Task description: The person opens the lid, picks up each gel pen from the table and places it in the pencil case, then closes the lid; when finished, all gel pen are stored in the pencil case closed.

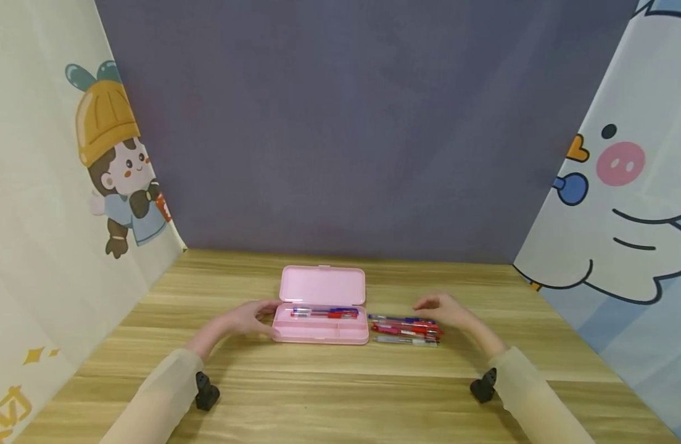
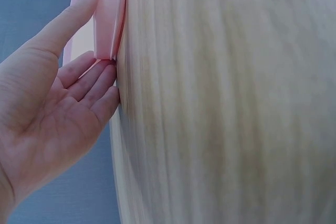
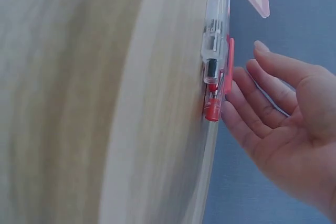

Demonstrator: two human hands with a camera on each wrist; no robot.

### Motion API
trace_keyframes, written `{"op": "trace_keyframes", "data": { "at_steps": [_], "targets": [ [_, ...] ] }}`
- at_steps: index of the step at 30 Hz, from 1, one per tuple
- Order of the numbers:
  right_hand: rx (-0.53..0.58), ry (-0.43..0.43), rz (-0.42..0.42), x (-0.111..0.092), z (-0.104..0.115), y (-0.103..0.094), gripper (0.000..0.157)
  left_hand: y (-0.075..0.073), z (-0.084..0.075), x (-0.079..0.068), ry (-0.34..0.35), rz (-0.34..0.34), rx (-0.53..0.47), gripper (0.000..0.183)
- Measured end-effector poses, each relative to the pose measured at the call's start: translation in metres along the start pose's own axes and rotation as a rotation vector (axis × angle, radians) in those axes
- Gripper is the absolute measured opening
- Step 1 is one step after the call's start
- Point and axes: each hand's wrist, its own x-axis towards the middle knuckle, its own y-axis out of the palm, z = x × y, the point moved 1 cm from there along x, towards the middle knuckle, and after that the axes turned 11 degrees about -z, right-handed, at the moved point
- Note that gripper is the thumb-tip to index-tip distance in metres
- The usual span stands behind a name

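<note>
A pink pencil case (image 1: pixel 321 338) lies with its lid raised on the wooden table. In its long compartment are a blue pen (image 1: pixel 318 309) and a red pen (image 1: pixel 324 315). My left hand (image 1: pixel 250 317) rests at the case's left end, thumb by the near corner and relaxed fingers against the end. To the right of the case lies a bunch of pens (image 1: pixel 404 330), some red, some blue, one clear with dark ends. Just above the right end of this bunch, my right hand (image 1: pixel 447 310) holds nothing, its fingers loosely bent, as the right wrist view also shows.
A grey cloth panel (image 1: pixel 346 123) stands behind the table (image 1: pixel 318 394). Cartoon-printed sheets flank it, the left sheet (image 1: pixel 35 185) and the right sheet (image 1: pixel 651 246). The case's raised lid (image 1: pixel 322 285) leans back toward the panel.
</note>
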Motion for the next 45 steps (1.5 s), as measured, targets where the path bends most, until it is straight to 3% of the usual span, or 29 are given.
{"op": "trace_keyframes", "data": {
  "at_steps": [28,45],
  "targets": [
    [-0.112,0.013,0.019,0.003,-0.004,0.006,0.018,0.000,0.008,0.003,-0.019,-0.006,-0.033,0.081],
    [-0.132,-0.051,0.010,0.001,-0.003,0.001,0.015,0.001,0.010,0.003,-0.010,-0.006,-0.030,0.082]
  ]
}}
